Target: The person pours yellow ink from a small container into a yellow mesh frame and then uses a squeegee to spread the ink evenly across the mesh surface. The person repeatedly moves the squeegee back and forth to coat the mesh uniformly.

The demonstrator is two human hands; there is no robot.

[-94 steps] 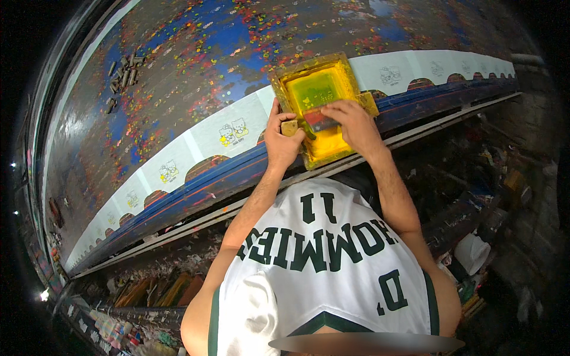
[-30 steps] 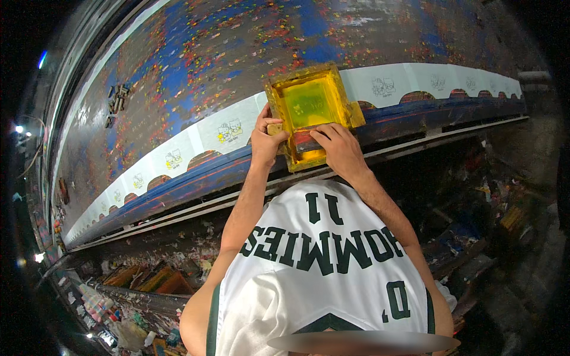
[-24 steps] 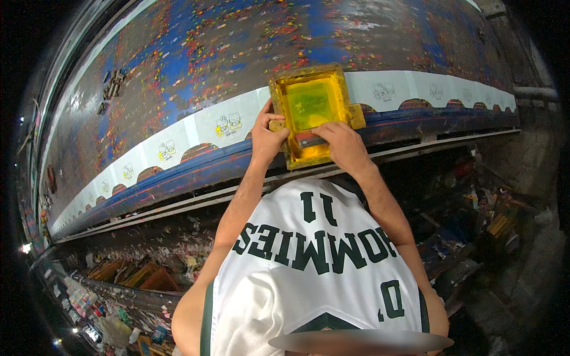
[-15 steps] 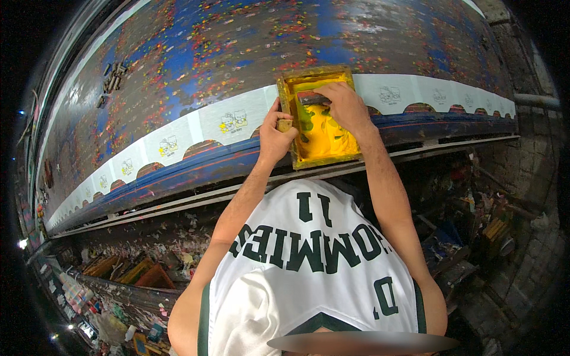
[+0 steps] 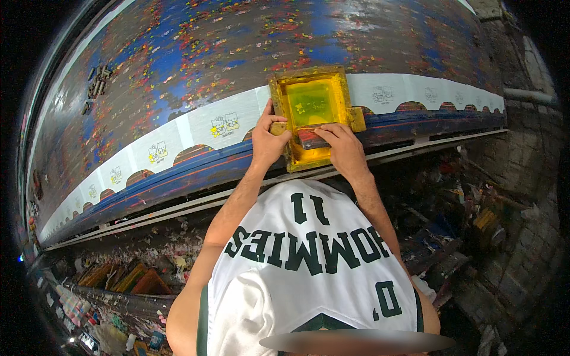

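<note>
A small wooden printing screen frame, smeared with yellow ink, lies over a strip of white pieces on the long table. My left hand is closed on the tab at the frame's left side, its index finger stretched along the rim. Inside the frame, my right hand grips a squeegee with a reddish, stained top, close to the near end. Beyond the squeegee the mesh shows greenish yellow with a faint printed design. Thick yellow ink lies at the near end.
The table is spattered with blue, red and yellow ink. Several small dark pieces lie on its far left. Stained frames and scraps lie below the near edge. A stone-paved floor is at right.
My right hand has drawn the squeegee from the frame's far end to its near end, thinning the ink on the mesh. My left hand keeps its hold on the frame.
</note>
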